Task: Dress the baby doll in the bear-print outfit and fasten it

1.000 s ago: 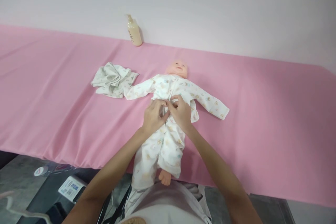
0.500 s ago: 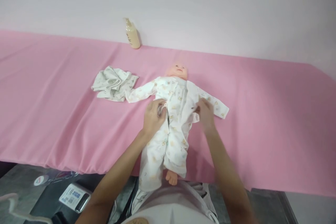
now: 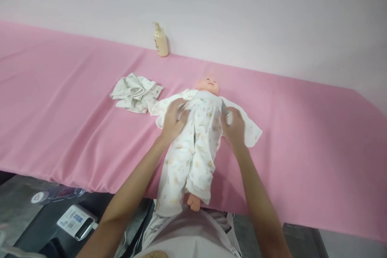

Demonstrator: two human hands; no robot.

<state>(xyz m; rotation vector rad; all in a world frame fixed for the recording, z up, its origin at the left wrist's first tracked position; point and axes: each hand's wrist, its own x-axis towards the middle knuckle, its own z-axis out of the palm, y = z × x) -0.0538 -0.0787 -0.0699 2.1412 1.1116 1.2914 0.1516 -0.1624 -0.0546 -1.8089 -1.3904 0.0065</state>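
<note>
A baby doll (image 3: pixel 211 85) lies on its back in a printed white jacket (image 3: pixel 248 129) and matching trousers (image 3: pixel 202 161). The jacket front is spread out to both sides, baring the trousers, which reach up to the chest. At the left side of the doll's torso is my left hand (image 3: pixel 173 123), thumb and fingers apart against the cloth. My right hand (image 3: pixel 235 128) is at the opposite side, its fingers curved and apart beside the trousers; both hands are slightly blurred. One doll foot (image 3: pixel 194 202) shows below a trouser leg; the other trouser leg hides its foot.
A pink cloth (image 3: pixel 302 157) covers the table. Crumpled printed white fabric (image 3: pixel 136 93) lies left of the doll, near its sleeve. A cream pump bottle (image 3: pixel 161 42) stands by the wall. Below the front edge are a white boxy device (image 3: pixel 75 221) and a plastic bottle (image 3: pixel 57 194).
The jacket front has been opened outward, uncovering the top of the trousers. Both hands have moved slightly up toward the doll's chest. The camera view has shifted a little.
</note>
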